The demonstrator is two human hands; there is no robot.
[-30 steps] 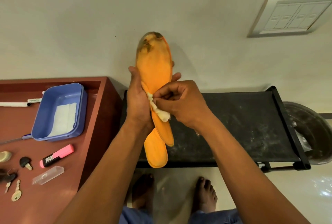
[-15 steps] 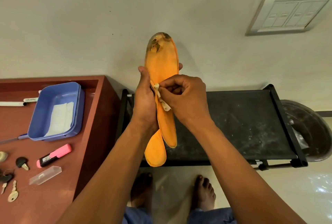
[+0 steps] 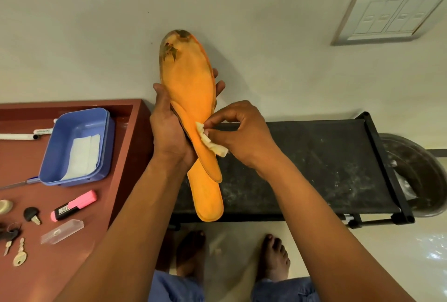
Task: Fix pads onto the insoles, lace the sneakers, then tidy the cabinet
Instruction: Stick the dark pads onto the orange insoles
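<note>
My left hand grips two orange insoles stacked together, held upright before the wall. The front insole has a worn, dark toe at the top. The back insole sticks out lower, its heel hanging below my hand. My right hand pinches a small cream-white pad against the right edge of the front insole near its middle. The pad looks crumpled and lies partly under my fingers.
A red-brown cabinet top at left carries a blue tray with a white sheet, a pink highlighter, a clear plastic case, keys and a white pen. A black rack stands ahead, a dark basin at right.
My right hand and the pad have slid from the left edge of the front insole to its right edge. The insoles have tilted a little and my view has shifted.
</note>
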